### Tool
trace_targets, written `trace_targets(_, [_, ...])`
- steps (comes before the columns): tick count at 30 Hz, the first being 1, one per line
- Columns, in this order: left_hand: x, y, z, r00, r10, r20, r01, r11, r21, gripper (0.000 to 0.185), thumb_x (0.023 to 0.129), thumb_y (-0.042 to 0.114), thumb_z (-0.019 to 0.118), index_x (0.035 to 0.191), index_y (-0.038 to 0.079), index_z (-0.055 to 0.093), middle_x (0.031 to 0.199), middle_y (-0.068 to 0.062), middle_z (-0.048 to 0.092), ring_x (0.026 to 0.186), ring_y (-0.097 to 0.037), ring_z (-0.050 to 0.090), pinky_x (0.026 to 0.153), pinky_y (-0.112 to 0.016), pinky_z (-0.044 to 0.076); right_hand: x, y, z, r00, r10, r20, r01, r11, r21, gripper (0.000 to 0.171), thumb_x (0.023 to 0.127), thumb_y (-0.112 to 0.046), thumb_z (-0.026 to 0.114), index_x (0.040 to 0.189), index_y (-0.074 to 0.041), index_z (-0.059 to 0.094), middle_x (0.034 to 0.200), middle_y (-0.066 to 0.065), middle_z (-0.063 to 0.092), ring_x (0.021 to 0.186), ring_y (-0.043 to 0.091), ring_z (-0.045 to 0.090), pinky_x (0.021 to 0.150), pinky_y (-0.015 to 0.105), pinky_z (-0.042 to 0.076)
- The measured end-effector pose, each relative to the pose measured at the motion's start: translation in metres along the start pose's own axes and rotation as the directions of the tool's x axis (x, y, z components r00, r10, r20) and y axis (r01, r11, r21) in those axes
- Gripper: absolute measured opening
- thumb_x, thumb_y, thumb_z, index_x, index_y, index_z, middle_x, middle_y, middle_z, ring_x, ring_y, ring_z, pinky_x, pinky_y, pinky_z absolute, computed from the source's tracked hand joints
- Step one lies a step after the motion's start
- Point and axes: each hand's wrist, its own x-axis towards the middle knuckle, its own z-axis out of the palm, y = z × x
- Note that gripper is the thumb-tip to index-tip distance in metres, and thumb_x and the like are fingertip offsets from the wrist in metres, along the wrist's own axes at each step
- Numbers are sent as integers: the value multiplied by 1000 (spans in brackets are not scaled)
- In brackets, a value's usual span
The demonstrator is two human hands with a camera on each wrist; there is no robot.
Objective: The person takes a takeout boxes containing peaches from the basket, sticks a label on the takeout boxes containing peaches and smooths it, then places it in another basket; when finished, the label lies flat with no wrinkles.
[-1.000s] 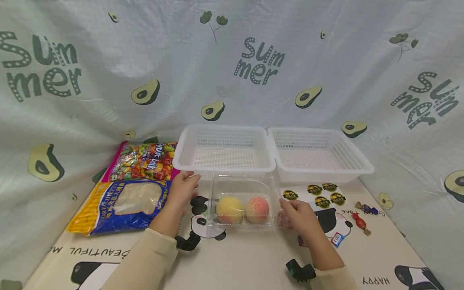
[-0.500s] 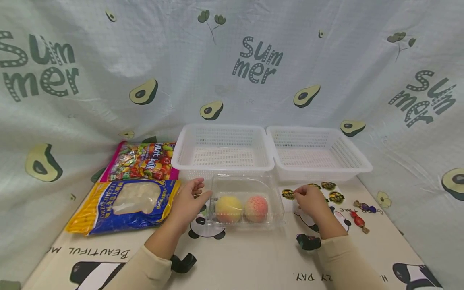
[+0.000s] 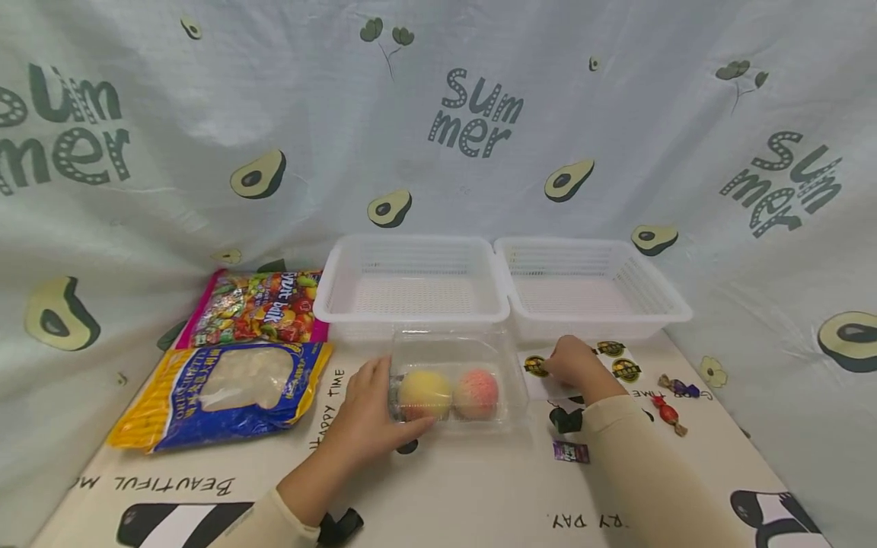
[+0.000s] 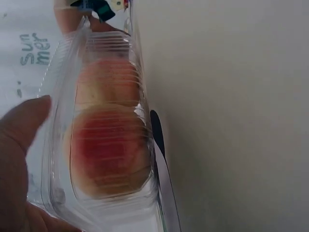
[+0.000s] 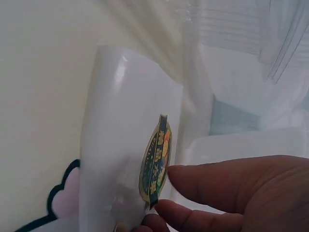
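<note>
In the head view, a clear plastic box [image 3: 448,350] holds a yellow peach [image 3: 425,393] and a pinker peach [image 3: 476,394]. My left hand [image 3: 363,418] lies at its left end, fingers extended along the side and thumb straight across the front. The left wrist view shows that thumb [image 4: 29,118] beside the box's rim. To the right of the box lies a white sticker sheet [image 3: 544,387] with round gold-and-black stickers. My right hand [image 3: 578,369] is over it, thumb and forefinger pinching the edge of one sticker [image 5: 157,162] where the sheet bends up.
Two white plastic baskets [image 3: 414,316] stand behind. On the left are a blue-and-yellow pasta bag [image 3: 226,399] and a colourful candy bag [image 3: 256,312]. Wrapped candies [image 3: 668,415] lie at the right, with a small purple packet [image 3: 571,451] nearer the front.
My right hand has left the box's right end and moved onto the sticker sheet. My left hand has come right, from beside the pasta bag to the box's left end.
</note>
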Motion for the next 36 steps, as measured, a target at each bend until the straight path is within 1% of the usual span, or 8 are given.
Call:
trace_targets(5, [-2,2,2,999,31,-20,-28,992,124,125,69,69,84,161,5,26,153,-13,41,142,-33,38,112,-59,42,6,-9,0,999,-1,48,2,1000,-20,14,90,-10,61,84,1,57,76,13,57,57,20,50,53,31,43])
trace_targets(10, [-3,2,1,999,32,-28,-26,984,175,127,69,73,81,161,4,27,155,-14,40,144,-34,37,111,-61,41,8,-11,-2,996,50,76,-52,998,26,14,92,-9,59,88,4,59,71,11,54,54,19,47,53,32,43])
trace_targets(15, [-4,3,-1,999,28,-27,-23,982,186,126,70,72,81,161,4,26,157,-15,39,145,-36,36,111,-62,41,11,-10,-4,993,60,100,-64,997,37,14,93,-6,51,93,7,59,63,7,50,50,17,43,53,31,42])
trace_targets(17, [-4,3,-2,999,28,-25,-23,982,189,126,70,72,81,161,4,26,158,-16,39,145,-36,36,111,-62,41,11,-8,-4,993,53,106,-57,998,34,14,92,-5,50,86,3,59,58,4,49,48,15,41,52,30,40])
trace_targets(21, [-4,3,-2,1000,21,-12,-18,980,198,127,70,73,80,161,3,25,159,-16,38,147,-36,35,112,-63,40,9,-4,-5,993,45,111,-51,997,56,24,90,-5,48,66,-8,53,49,1,44,44,14,38,48,27,37])
trace_targets(24, [-3,3,-2,1000,21,-6,-19,980,196,126,71,74,79,161,4,25,159,-15,38,147,-36,35,113,-62,40,5,0,-6,994,39,103,-54,988,147,26,90,-6,47,65,-7,54,54,1,49,48,14,44,49,27,41])
trace_targets(28, [-2,3,-2,1000,21,-5,-20,984,174,124,72,73,80,161,6,26,158,-13,39,146,-35,36,114,-60,40,-1,3,-6,995,29,97,-54,961,271,24,94,-7,48,73,-2,59,63,3,56,55,14,51,54,27,47])
trace_targets(36, [-3,4,-7,1000,1,13,-3,991,137,123,71,71,81,161,7,27,158,-12,40,146,-34,36,116,-58,38,-11,4,-6,998,0,63,-18,958,288,24,98,-12,52,78,-1,61,72,7,64,65,17,57,60,29,50])
